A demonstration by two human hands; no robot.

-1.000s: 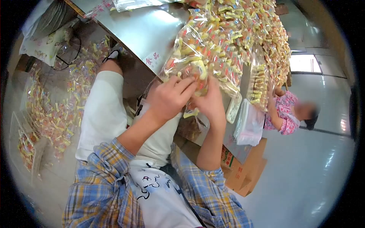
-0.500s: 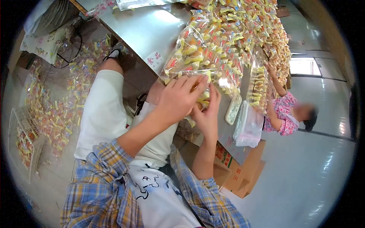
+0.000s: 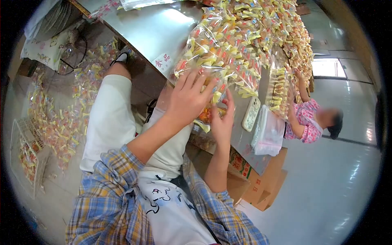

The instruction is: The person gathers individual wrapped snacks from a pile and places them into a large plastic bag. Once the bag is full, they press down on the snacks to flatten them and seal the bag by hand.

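Packets [image 3: 205,115] in clear, yellow-ended wrappers are cupped by the curled right hand [image 3: 221,123] at the grey metal table's [image 3: 143,30] edge, apparently against slipping; the bulging clear plastic bag [image 3: 204,51] is steadied under the spread left hand [image 3: 185,100].

My L hand [image 3: 188,98] lies on the clear bag [image 3: 196,61] of wrapped sweets at the tabletop [image 3: 157,34] edge, my R hand [image 3: 222,120] holds a wrapped sweet [image 3: 205,115] just beside it, w/ the phone [image 3: 251,114] near, btwn my R hand & the stacked plastic bags [image 3: 267,130].
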